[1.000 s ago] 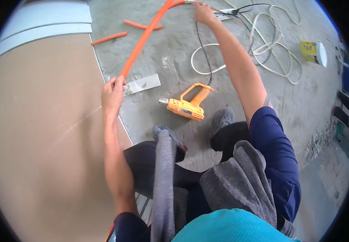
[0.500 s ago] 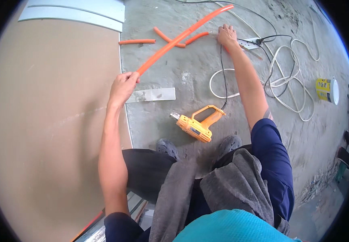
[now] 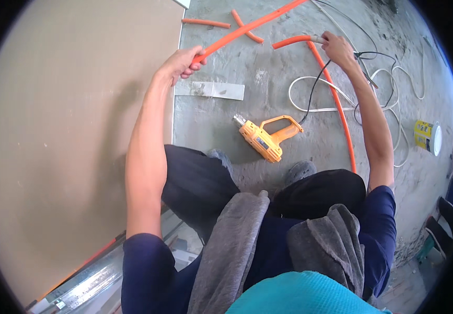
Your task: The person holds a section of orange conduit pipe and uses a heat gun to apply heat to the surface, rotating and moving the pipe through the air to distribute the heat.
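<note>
My left hand (image 3: 184,64) is closed around the near end of a long orange pipe (image 3: 247,32), which slants up and right past the top edge. My right hand (image 3: 337,49) pinches the pale grey end of a short orange pipe piece (image 3: 290,41). Another long orange pipe (image 3: 336,99) runs from beneath that short piece down along the inner side of my right forearm. Two more short orange pipes, a straight one (image 3: 205,23) and a slanted one (image 3: 246,27), lie on the floor between the hands. A yellow heat gun (image 3: 268,137) rests on its side near my feet.
A large brown board (image 3: 80,104) fills the left side. A pale flat strip (image 3: 218,90) sticks out beside it. White cable (image 3: 315,110) loops across the concrete floor (image 3: 268,94) at right. A yellow and white bucket (image 3: 427,137) lies farther right. Metal profiles (image 3: 90,282) lie at lower left.
My right hand has taken hold of the short pipe's pale end and drawn it nearer. The long pipe beside my right forearm now shows. The view has shifted; my left hand keeps its pipe.
</note>
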{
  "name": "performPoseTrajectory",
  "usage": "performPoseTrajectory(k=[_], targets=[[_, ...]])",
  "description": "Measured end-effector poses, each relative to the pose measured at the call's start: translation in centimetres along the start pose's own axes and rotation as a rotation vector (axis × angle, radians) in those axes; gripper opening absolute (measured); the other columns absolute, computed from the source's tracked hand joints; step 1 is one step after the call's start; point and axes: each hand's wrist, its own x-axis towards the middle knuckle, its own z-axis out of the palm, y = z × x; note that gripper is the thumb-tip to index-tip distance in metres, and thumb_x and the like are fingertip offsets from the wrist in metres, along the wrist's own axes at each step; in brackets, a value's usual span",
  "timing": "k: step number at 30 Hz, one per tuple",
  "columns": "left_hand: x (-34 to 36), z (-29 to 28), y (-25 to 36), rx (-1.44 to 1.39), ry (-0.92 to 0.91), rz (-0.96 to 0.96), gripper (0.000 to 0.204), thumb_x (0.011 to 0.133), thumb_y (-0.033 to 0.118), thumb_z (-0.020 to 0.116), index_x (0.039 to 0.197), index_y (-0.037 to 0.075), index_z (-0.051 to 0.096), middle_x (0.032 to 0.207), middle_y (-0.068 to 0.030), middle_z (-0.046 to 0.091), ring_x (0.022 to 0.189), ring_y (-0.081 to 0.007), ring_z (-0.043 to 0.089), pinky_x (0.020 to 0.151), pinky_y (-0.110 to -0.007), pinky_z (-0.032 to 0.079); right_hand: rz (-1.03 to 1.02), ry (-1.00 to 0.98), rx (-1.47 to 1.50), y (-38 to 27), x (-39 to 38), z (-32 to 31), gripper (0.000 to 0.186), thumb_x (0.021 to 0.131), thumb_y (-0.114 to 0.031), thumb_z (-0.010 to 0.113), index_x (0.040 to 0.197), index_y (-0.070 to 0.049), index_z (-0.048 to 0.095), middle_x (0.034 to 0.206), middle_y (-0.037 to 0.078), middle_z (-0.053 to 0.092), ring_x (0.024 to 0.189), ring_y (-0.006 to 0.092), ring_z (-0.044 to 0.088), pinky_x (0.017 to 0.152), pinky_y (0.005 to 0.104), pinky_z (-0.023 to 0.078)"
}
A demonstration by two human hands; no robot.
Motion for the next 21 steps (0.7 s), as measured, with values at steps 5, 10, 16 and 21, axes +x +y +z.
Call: performPoseTrajectory(k=[5, 10, 16, 21], targets=[[0.8, 1.1, 0.3, -0.163, -0.159, 0.010, 0.034, 0.097, 0.040, 0.053, 0.085, 0.009, 0.060, 0.058, 0.0095, 0.043, 0.045, -0.0026, 0.033, 0.043, -0.022, 0.028, -0.085, 0.058, 0.304, 0.8, -4.7, -4.1, 0.031, 0.090, -0.016, 0.070, 0.119, -0.007, 0.067, 0.104, 0.013, 0.075, 0.096, 0.0262, 0.073, 0.079, 0.0403, 0.056], [0.5, 2.1, 0.1, -0.272, -0.237, 0.012, 0.035, 0.095, 0.041, 0.054, 0.086, 0.008, 0.061, 0.057, 0.0085, 0.042, 0.045, -0.0031, 0.033, 0.043, -0.022, 0.028, -0.168, -0.062, 0.867, -1.4, -9.2, -7.6, 0.028, 0.097, -0.007, 0.064, 0.125, -0.003, 0.066, 0.127, 0.008, 0.068, 0.109, 0.0161, 0.069, 0.093, 0.0310, 0.055], [1.5, 3.5, 0.2, -0.287, -0.333, -0.105, 0.032, 0.092, 0.038, 0.056, 0.085, 0.007, 0.059, 0.056, 0.0061, 0.044, 0.042, -0.0039, 0.034, 0.042, -0.023, 0.030, -0.152, -0.113, 1.176, -3.0, -15.1, -9.1, 0.035, 0.106, -0.015, 0.051, 0.134, 0.004, 0.060, 0.134, 0.019, 0.063, 0.120, 0.0255, 0.065, 0.107, 0.0372, 0.051], [1.9, 5.9, -0.2, -0.143, -0.295, -0.149, 0.032, 0.091, 0.040, 0.056, 0.085, 0.009, 0.058, 0.056, 0.0077, 0.043, 0.041, -0.0032, 0.031, 0.041, -0.022, 0.027, -0.056, -0.226, 1.332, -2.6, -19.0, -8.8, 0.029, 0.102, -0.016, 0.061, 0.125, 0.002, 0.065, 0.122, 0.013, 0.067, 0.112, 0.0219, 0.068, 0.100, 0.0338, 0.053]])
